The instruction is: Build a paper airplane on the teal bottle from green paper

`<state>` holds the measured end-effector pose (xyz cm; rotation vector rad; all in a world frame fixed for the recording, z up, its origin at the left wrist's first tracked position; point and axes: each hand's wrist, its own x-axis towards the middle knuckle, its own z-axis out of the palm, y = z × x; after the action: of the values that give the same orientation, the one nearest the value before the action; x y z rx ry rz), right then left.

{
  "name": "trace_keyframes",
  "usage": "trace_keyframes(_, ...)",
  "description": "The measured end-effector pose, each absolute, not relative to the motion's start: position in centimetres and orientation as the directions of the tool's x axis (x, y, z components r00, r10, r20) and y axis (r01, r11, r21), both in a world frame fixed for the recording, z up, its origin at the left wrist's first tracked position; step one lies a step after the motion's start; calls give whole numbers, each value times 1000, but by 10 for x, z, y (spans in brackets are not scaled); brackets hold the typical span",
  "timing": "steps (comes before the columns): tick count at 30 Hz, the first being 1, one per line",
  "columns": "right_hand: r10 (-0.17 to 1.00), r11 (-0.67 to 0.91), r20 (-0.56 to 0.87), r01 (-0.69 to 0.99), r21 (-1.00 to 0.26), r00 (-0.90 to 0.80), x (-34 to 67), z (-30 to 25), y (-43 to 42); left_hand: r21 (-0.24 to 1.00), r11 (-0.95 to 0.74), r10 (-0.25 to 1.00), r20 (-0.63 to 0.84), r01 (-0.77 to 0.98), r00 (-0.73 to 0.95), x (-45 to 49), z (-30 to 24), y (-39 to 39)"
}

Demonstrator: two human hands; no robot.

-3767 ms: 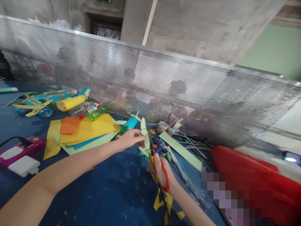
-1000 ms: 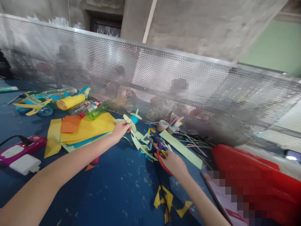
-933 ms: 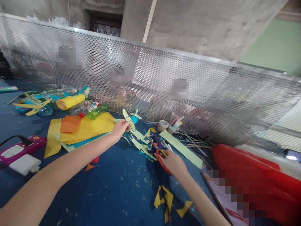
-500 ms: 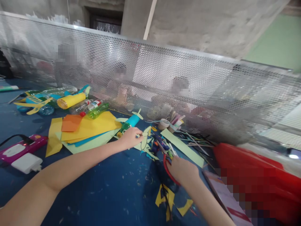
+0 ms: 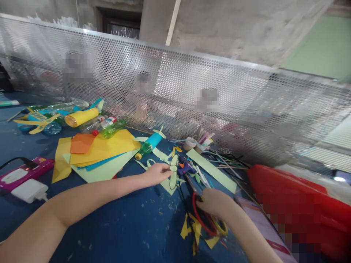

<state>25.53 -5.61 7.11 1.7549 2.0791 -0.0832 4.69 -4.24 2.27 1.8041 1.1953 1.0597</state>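
Observation:
My left hand reaches in over the blue tabletop, its fingers pinching a pale green paper cutout with dark drawn outlines. In my right hand are scissors with red and yellow handles, their blades pointing away toward the cutout but apart from it. Just beyond lies a dark blue glue gun with orange parts, beside white pens. Pale green scraps surround the cutout. Behind my left hand lies a green bottle wrapped in blue paper with pale green fins.
Coloured paper sheets, plastic bottles and a yellow paper-wrapped bottle lie left. A magenta power strip holds a white charger. A perforated metal screen runs behind. Red plastic lies right; yellow scraps in front.
My left hand has shifted right and slightly nearer with the cutout. My right hand has drawn the scissors a little nearer and right, and more of their handles shows.

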Motion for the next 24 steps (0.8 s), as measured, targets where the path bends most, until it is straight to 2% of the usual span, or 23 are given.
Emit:
trace_keyframes(3, 951, 218, -271, 948, 234, -151, 256, 73, -54, 959, -227, 959, 189, 169, 212, 44, 21, -39)
trace_keyframes(5, 981, 165, -136, 958, 233, -136, 249, 75, -56, 988, -145, 963, 131, 43, 236, 43, 20, -36)
trace_keyframes(6, 987, 157, -57, 971, 181, -149, 243, 75, -56, 993, -117, 961, 114, -4, 252, 42, 19, -36)
trace_keyframes(8, 966, 245, 102, 968, -55, -239, 232, 69, -55, 993, -92, 955, 108, -72, 278, 42, 17, -36)
trace_keyframes(9, 933, 352, 165, 908, -227, -320, 226, 63, -54, 991, -85, 952, 110, -99, 286, 43, 16, -37)
trace_keyframes(11, 908, 420, 222, 752, -509, -356, 219, 48, -49, 989, -66, 950, 102, -130, 295, 43, 14, -39)
trace_keyframes(13, 907, 416, 240, 644, -642, -346, 216, 32, -44, 990, -55, 951, 92, -134, 296, 43, 12, -40)
trace_keyframes(16, 918, 392, 249, 601, -697, -309, 216, 17, -39, 984, -84, 957, 124, -158, 263, 42, 9, -38)
trace_keyframes(24, 916, 392, 245, 589, -706, -316, 215, 12, -45, 973, -166, 978, 183, -162, 100, 37, 3, -29)
